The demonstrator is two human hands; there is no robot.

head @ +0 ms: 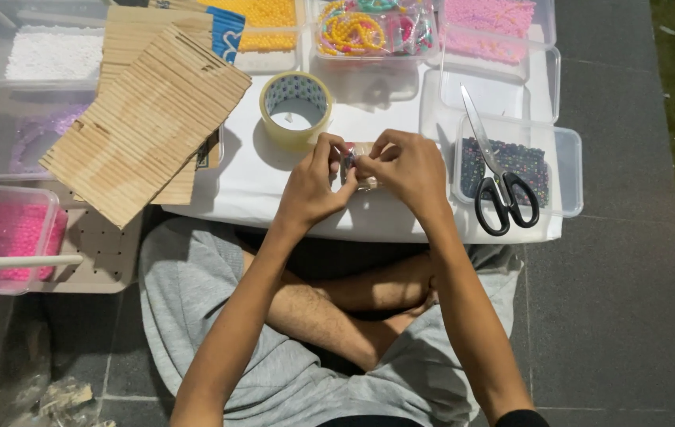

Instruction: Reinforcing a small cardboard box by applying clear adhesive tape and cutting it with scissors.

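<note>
Pinching a small clear packet (pixel 359 164) between them, both hands are seen brought together just in front of the tape roll (pixel 296 109): the left hand (pixel 315 183) is closed on the packet's near end, the right hand (pixel 407 168) is clamped on its far end, fingertips almost touching. The packet is held just above the white sheet (pixel 252 175), slightly right of the tape roll; something dark and beaded seems to be inside, though its contents cannot be made out for certain. The step in hand is judged to be the working of the packet's edge, opening or sealing, which of the two cannot be told. A steady two-sided pinch and a small, careful pull would be called for, so that nothing is spilled. Right of the tape roll, black-handled scissors (pixel 497 180) are laid across a tub of dark beads (pixel 522 158); left of it, a stack of wooden sticks (pixel 147 120) is spread; beyond it, tubs of yellow beads (pixel 268 16) and pink beads (pixel 489 17) are ranged.
</note>
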